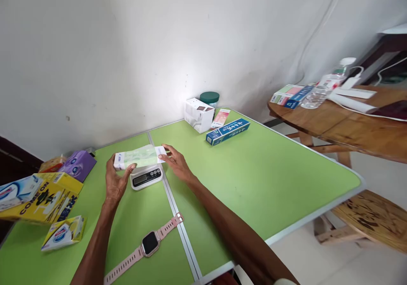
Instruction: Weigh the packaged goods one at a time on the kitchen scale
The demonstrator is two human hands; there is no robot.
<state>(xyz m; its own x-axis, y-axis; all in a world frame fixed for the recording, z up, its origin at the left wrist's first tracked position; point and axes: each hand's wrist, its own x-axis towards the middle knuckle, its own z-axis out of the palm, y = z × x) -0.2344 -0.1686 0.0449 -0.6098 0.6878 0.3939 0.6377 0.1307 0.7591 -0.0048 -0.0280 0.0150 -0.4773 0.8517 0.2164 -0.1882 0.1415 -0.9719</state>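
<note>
A long white and light-green pack (140, 156), which looks like soft tissues, is held level between my two hands. My left hand (117, 180) grips its left end, thumb along the near edge. At the right end, the fingers of my right hand (176, 162) close on the corner. Just beneath the pack is a small white digital scale (146, 178) with a dark display and round buttons; the pack hides its platform, and I cannot tell whether they touch. Nearer to me lies a smartwatch (150, 243) with a pink strap stretched out flat.
Yellow (51, 196) and purple packs (78, 165) crowd the left of the green table (254, 183). Along the wall stand a white box (199, 115), a green-lidded jar (210, 98) and a blue toothpaste box (228, 131). A wooden table (349, 126) on the right bears a plastic bottle (321, 91).
</note>
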